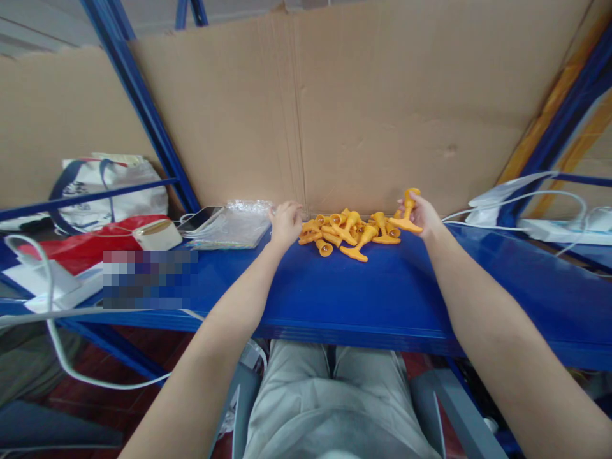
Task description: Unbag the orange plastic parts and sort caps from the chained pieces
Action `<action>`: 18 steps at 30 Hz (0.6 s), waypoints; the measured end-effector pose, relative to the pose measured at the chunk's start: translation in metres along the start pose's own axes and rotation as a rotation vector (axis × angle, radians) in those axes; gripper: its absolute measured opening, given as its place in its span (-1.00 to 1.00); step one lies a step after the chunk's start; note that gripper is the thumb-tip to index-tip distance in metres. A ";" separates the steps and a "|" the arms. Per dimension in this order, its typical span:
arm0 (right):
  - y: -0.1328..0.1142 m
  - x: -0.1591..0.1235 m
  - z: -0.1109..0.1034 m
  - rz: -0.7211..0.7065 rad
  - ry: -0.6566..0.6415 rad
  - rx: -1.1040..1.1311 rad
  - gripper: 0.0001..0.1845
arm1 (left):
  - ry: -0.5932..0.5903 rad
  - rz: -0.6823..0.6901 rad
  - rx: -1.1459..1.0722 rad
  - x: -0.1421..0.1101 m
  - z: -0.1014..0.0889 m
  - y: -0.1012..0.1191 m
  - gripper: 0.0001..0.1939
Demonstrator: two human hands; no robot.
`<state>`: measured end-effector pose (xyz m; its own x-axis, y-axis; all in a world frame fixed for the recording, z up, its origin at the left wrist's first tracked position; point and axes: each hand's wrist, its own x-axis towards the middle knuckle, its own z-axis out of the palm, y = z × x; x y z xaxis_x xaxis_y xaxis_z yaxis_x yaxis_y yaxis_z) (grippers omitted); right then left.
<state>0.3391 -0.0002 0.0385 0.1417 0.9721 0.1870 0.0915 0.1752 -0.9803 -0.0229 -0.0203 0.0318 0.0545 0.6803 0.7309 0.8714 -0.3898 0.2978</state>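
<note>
My right hand is closed around an orange-yellow plastic T-shaped handle, held upright just above the table. Its crossbar points down and its round flared end points up. To the left lies a pile of several similar plastic handles, some showing hollow round ends. My left hand is between this pile and a stack of clear plastic bags. Its fingers are apart, with no object visible in them. The fingertips are small in view, and whether they touch the bags I cannot tell.
A blue table backs onto a cardboard panel. At left are a phone, a cream case, a red bag, a white tote and a cable. A power strip stands at right.
</note>
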 end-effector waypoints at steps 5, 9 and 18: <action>-0.031 -0.017 0.035 -0.048 -0.020 0.129 -0.59 | 0.014 0.142 -0.029 -0.005 -0.004 0.017 -0.68; -0.051 -0.037 0.073 -0.088 -0.151 0.245 -0.77 | 0.008 0.265 -0.050 -0.012 -0.006 0.031 -0.66; -0.058 -0.063 0.125 -0.154 -0.463 0.398 -0.86 | 0.062 0.229 -0.012 -0.010 -0.002 0.030 -0.67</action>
<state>0.2016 -0.0523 0.0753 -0.2931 0.8825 0.3678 -0.3098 0.2763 -0.9098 0.0016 -0.0399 0.0339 0.2197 0.5336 0.8167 0.8339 -0.5372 0.1267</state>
